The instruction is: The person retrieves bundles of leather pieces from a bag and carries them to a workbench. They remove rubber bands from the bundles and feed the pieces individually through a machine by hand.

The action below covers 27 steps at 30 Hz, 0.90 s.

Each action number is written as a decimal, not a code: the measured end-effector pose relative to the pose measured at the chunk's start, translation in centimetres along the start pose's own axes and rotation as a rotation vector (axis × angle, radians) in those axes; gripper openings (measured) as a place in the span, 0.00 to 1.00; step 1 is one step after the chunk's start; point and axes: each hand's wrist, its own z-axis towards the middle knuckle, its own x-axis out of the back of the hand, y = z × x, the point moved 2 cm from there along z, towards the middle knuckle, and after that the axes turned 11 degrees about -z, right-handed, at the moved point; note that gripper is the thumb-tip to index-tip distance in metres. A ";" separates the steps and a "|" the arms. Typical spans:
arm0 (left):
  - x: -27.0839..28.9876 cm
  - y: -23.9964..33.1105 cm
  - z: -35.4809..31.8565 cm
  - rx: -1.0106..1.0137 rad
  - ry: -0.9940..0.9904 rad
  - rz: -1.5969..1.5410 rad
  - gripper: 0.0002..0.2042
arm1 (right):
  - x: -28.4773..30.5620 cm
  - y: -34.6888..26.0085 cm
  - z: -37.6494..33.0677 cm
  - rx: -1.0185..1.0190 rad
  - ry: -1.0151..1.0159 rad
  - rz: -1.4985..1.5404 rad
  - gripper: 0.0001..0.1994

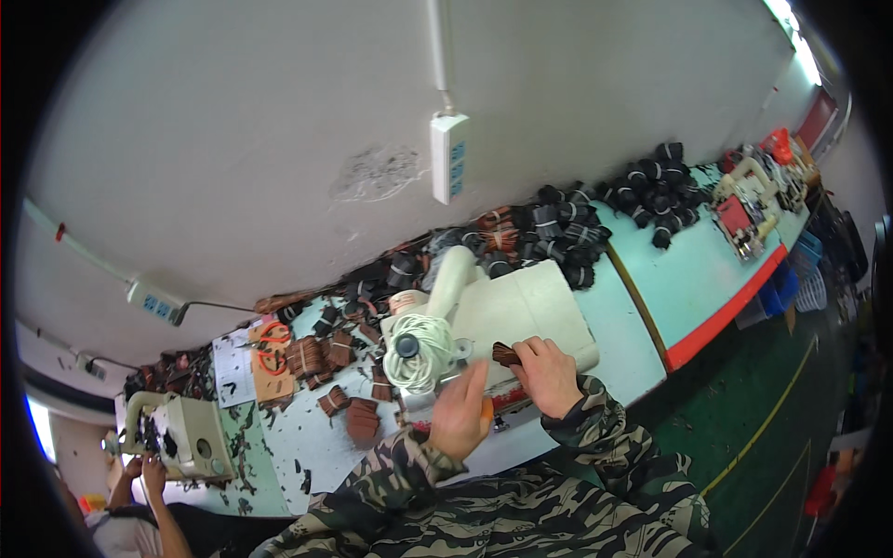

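Observation:
My right hand [547, 377] is closed on a small stack of dark brown strips [505, 354], held above the front of a cream sewing machine [521, 302]. Left of it, my left hand [458, 414] is raised with its fingers pointing up, smeared by motion. A bit of orange [486, 409] shows at its palm side; I cannot make out what it is or whether the hand holds it. Close to my left hand, a coil of white cord [419, 358] sits at the machine's left end. Brown strip bundles [363, 420] lie left of the machine.
Black bundles [567, 228] crowd the table behind the machine and on to the right [656, 191]. Orange-handled scissors [272, 349] lie at left. A co-worker's hands [146, 470] are at another machine [186, 437]. A power strip [448, 158] hangs on the wall.

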 end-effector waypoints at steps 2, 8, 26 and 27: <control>-1.4 0.0 2.1 -0.171 0.188 0.023 0.32 | -0.2 0.7 -0.2 -0.010 -0.060 -0.105 0.12; -4.4 -0.8 3.9 -0.009 -0.001 -0.305 0.35 | -0.5 2.4 -0.9 -0.027 -0.161 -0.076 0.15; -5.8 -1.0 4.0 0.570 0.102 -1.423 0.11 | -0.1 -0.4 -3.2 -0.049 0.221 0.550 0.15; -5.1 -0.7 3.2 0.672 0.091 -1.418 0.10 | 0.8 -0.3 -3.7 0.005 0.128 0.590 0.16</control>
